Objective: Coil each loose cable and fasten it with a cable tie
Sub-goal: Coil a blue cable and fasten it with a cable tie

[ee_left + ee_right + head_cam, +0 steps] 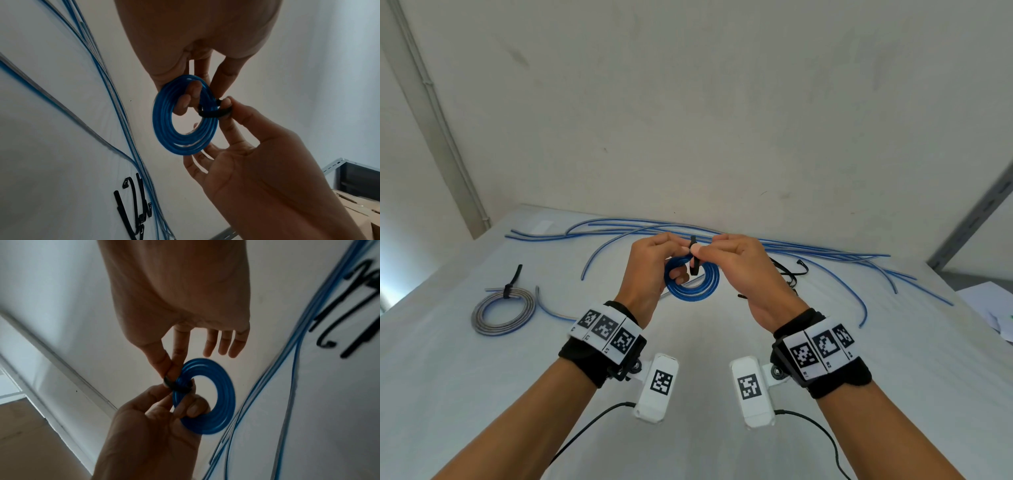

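Observation:
A blue cable coil [692, 293] hangs in the air above the white table [688, 342], between both hands. My left hand [677, 262] grips the coil, with fingers curled through its ring [164, 129]. A black cable tie [693, 264] is wrapped across the coil's strands [212, 113]. My right hand [699, 251] pinches that tie between thumb and forefinger [170, 369], its other fingers spread loosely. In the right wrist view the tie [180, 386] sits at the coil's [225, 402] left edge, where the two hands meet.
A grey coiled cable [503, 313] bound with a black tie lies at the left. Several loose blue cables [722, 231] stretch along the table's far edge by the wall. Spare black ties [792, 274] lie behind my right hand. Papers [993, 308] lie at the right.

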